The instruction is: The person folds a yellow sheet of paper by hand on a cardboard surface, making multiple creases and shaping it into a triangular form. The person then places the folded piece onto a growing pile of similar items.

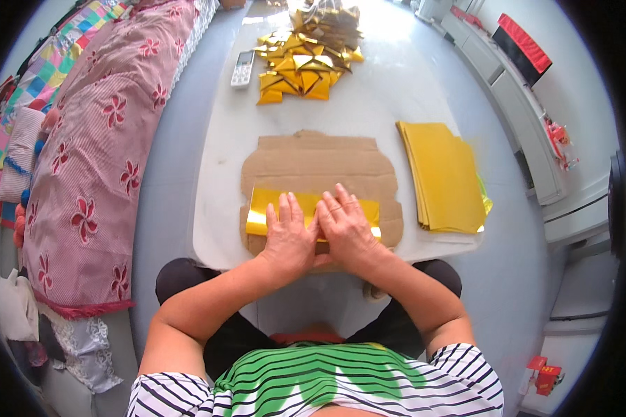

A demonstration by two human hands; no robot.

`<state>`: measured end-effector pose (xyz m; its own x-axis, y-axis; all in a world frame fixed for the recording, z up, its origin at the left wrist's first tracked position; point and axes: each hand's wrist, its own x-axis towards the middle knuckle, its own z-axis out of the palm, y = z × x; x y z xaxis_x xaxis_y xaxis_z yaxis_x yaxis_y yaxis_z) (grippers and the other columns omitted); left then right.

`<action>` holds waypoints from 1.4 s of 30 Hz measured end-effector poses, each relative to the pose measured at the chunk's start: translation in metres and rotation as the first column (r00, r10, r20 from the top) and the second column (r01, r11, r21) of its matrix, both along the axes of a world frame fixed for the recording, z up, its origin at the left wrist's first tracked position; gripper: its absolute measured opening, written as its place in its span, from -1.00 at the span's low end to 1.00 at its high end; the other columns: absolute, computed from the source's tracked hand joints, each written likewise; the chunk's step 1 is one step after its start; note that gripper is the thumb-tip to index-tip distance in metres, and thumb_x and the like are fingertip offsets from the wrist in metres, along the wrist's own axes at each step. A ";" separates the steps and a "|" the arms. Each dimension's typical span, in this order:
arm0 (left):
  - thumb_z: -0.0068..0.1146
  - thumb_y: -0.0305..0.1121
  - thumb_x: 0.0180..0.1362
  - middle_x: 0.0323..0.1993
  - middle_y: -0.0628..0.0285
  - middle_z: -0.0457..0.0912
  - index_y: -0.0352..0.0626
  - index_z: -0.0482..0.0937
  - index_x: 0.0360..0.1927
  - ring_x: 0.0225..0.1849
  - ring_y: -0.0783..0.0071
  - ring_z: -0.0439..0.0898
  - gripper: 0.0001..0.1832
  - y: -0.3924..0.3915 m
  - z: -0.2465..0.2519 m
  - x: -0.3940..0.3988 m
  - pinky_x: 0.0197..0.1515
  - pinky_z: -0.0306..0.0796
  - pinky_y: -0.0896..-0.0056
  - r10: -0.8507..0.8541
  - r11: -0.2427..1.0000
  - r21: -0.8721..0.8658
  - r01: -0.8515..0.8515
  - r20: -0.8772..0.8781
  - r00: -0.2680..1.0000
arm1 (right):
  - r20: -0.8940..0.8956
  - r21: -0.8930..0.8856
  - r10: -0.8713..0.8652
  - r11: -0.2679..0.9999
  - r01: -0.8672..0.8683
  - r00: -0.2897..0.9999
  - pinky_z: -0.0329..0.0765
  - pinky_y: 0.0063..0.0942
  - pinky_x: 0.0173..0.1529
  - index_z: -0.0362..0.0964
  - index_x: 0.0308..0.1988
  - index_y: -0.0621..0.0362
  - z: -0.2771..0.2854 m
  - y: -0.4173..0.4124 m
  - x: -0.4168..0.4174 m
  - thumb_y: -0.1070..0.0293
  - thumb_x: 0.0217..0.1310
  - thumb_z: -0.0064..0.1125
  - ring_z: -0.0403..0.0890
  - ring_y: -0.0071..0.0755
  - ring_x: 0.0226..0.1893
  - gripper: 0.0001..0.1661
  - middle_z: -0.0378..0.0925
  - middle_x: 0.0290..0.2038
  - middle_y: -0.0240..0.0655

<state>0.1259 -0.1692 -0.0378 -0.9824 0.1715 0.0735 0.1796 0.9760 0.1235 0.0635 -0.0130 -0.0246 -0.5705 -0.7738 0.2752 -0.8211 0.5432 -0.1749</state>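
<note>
A folded sheet of shiny gold foil paper (259,208) lies crosswise on a flat piece of brown cardboard (318,156) at the near end of the table. My left hand (291,232) rests on the sheet left of its middle, palm down, fingers pointing away from me. Just beside it, my right hand (347,224) presses on the sheet, with the thumbs close together. The near edge of the paper is partly hidden under both hands. To the right lies a stack of flat gold paper sheets (443,177). Farther back is a heap of folded gold paper pieces (305,68).
A white remote control (242,69) lies left of the heap on the white table (214,156). A sofa with a pink flowered cover (109,130) runs along the left. White low cabinets (521,120) stand along the right wall. My knees are under the near table edge.
</note>
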 end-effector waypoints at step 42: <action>0.04 0.63 -0.09 0.47 -0.39 0.07 -0.26 0.06 0.53 0.53 -0.39 -0.04 0.34 -0.011 0.007 0.019 0.38 -0.37 -0.67 -0.171 0.985 0.029 0.171 -0.006 0.985 | 0.519 0.057 0.209 0.959 -0.277 0.829 -0.22 -0.07 0.59 -0.15 0.44 0.50 0.024 -0.003 -0.013 -0.19 0.38 0.03 -0.20 0.11 0.57 0.09 -0.03 0.47 0.22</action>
<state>0.1450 -0.1798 -0.0313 -0.9387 0.3342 0.0846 0.3436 0.9270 0.1505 0.0510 -0.0156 -0.0008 -0.3919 -0.9139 -0.1054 -0.7462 0.3828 -0.5446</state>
